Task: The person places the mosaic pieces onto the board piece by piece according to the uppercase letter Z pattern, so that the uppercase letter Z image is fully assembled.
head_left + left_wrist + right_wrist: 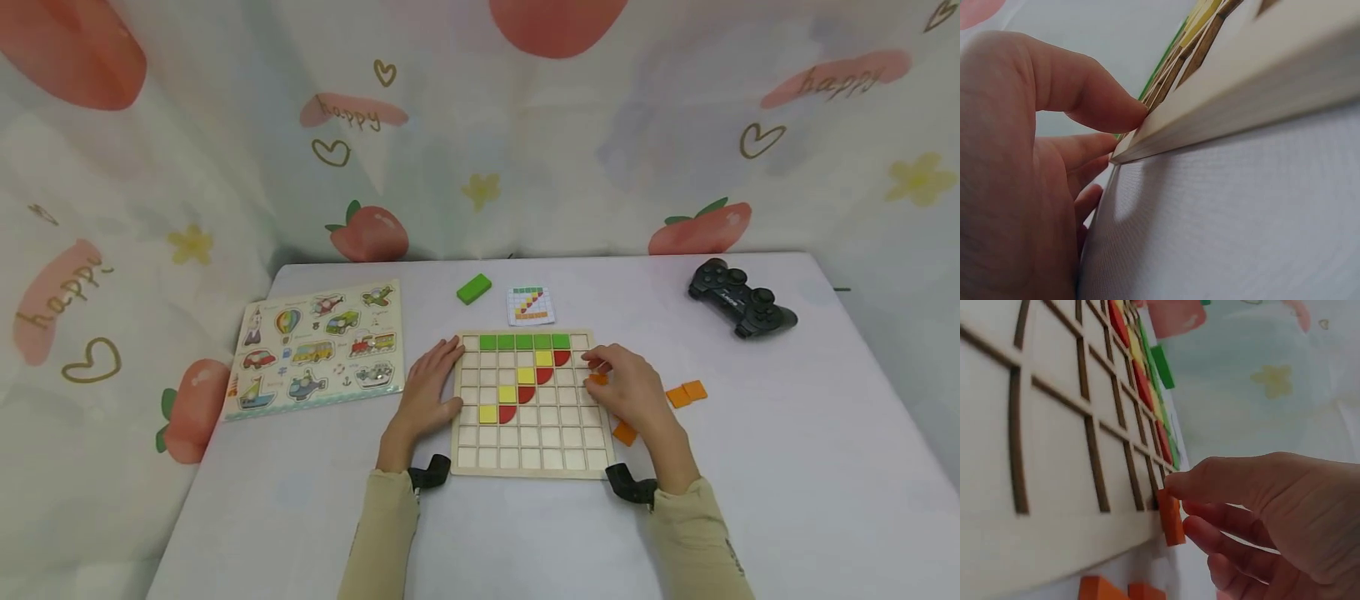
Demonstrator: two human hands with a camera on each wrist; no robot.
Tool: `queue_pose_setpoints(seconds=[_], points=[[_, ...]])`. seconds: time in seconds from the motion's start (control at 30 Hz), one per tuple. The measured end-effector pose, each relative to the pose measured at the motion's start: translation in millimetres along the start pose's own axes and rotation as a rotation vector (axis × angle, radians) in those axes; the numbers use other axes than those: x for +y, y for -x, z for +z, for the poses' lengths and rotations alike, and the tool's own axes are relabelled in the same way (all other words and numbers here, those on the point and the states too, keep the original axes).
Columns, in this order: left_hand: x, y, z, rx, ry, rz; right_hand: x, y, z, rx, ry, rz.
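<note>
A wooden grid board [534,475] lies on the table with square cells. Green square tiles [524,342] run along its top row, and yellow squares [507,394] and red quarter-round tiles [527,394] step diagonally beneath. My left hand [430,398] rests at the board's left edge, thumb touching the frame, fingers extended. Near the right edge, my right hand [633,392] pinches an orange tile [1171,517] between thumb and fingers. More orange tiles lie right of the board: one [625,432] beside its edge, partly hidden by the hand, and a pair [678,397] farther out.
Behind the board lie a small pattern card [530,306] and a green block [474,289]. A vehicle picture puzzle board [315,350] is at the left. A black game controller [741,297] sits at the back right. Patterned cloth [562,167] hangs behind the table.
</note>
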State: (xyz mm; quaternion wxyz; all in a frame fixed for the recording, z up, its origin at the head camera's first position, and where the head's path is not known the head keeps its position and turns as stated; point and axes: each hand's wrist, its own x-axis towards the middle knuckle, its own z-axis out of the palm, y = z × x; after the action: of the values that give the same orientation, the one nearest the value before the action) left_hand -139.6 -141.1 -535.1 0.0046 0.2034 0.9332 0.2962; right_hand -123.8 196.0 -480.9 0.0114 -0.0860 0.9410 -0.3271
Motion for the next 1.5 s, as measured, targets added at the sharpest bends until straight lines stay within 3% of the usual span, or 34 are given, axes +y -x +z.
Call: queue_pose_setpoints(seconds=[0.13,0.23,0.37,0.47,0.77,0.87,0.97,1.1,1.17,1.27,1.5], points=[[1.1,-2.7,-1.2,-0.006,-0.001,0.007,5.8,1.9,-5.2,0.004,-0.006,0.079],[1.6,-2.5,-2.2,0.000,0.001,0.007,13.2,5.2,-12.6,-0.046,-0.031,0.130],[2.8,-1.9,-3.1,-0.009,0.010,0.000,20.3,6.4,-19.2,-0.141,-0.056,0.135],[2.9,-2.1,-3.2,-0.014,0.014,-0.005,23.0,6.0,-21.2,-0.168,-0.058,0.117],[1.8,-3.1,-0.5,0.003,0.004,0.009,16.3,7.4,-25.4,-0.046,0.096,0.141],[1.3,-2.3,-0.9,0.007,0.002,0.011,-2.3,8.1,-15.5,-0.052,0.022,0.053],[2.8,-1.7,-2.4,0.007,0.012,0.010,-32.7,10.8,9.6,-0.091,-0.025,-0.124],[2.3,-0.3,-2.0,0.017,0.018,0.011,-75.9,16.4,52.0,-0.158,0.038,-0.388],[1.1,0.6,-0.6,0.034,0.017,0.018,-89.9,19.1,67.5,-0.188,0.085,-0.466],[-0.5,1.5,0.7,0.049,0.023,0.025,-98.1,22.7,79.3,-0.197,0.130,-0.477],[0.2,-1.8,0.2,0.014,0.009,0.011,-91.1,21.2,79.2,-0.231,0.089,-0.381]])
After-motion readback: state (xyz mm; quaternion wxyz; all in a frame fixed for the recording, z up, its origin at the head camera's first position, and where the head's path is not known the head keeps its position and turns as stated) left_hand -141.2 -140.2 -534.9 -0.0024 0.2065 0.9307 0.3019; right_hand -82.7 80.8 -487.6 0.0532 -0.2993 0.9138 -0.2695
